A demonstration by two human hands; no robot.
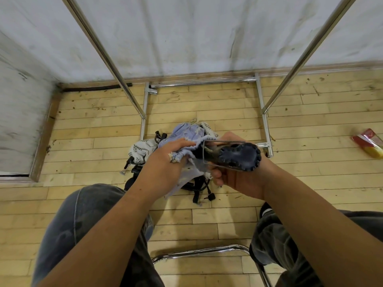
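Forearms (103, 235) cropped, cloth (190, 133) half-hides left fingers (180, 142)

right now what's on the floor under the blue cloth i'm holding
A leaf-print white cloth and black straps show on the wooden floor. The blue cloth, gripped by the left hand, hides the pile's middle.

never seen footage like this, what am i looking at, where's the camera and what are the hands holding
One camera, worn on a person's head, looks down at what that person is doing. The left hand grips a pale blue cloth. The right hand holds a dark stitched object with a thin wire frame; what it is I cannot tell. On the wooden floor below lie a leaf-print cloth, black straps, a metal rack's base and a red and yellow packet.
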